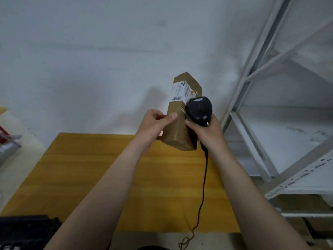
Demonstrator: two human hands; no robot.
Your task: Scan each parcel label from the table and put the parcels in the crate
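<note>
A long brown cardboard parcel (177,130) is held up above the yellow wooden table (93,174), tilted with its far end raised. A white shipping label (181,91) with a barcode covers its upper part. My left hand (155,123) grips the parcel's lower left side, thumb across its face. My right hand (207,130) holds a black handheld barcode scanner (199,109) whose head sits right against the parcel, just below the label. The scanner's black cable (203,186) hangs down across the table. A black plastic crate (27,231) shows at the bottom left corner.
A grey-white metal shelving rack (270,105) stands close on the right, with cardboard boxes (302,204) under its lowest shelf. Some packaged items (9,141) lie on a pale surface at the left edge. A plain white wall is behind the table.
</note>
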